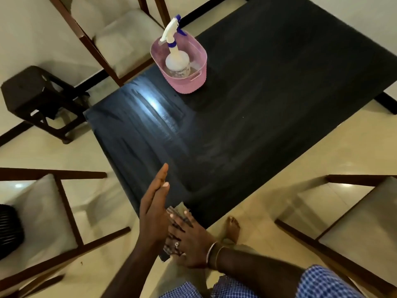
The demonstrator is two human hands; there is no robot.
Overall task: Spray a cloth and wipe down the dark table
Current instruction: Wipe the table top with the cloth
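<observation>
Two hands low at the near corner of the desk (257,93). Left hand (153,211) edge-on, fingers straight and together, holding nothing, set close against the right, probably to square up or steady the cloth. Right hand (187,239) palm-down on the cloth (179,210), fingers spread across it, pressing it at the desk's near edge; thumb hidden, so any pinch underneath not to be told. Cloth striped, bunched, mostly covered, only its ends showing. Likely being regathered for another pass. Beyond, wet streaks (150,108) shining on the left half of the desk; right half dull, probably not yet wiped. Farther still, near the far left edge, pink basket (189,82) with the spray bottle (177,61) upright inside, parked away from the streaked part, though due a shift before that patch can be wiped.
</observation>
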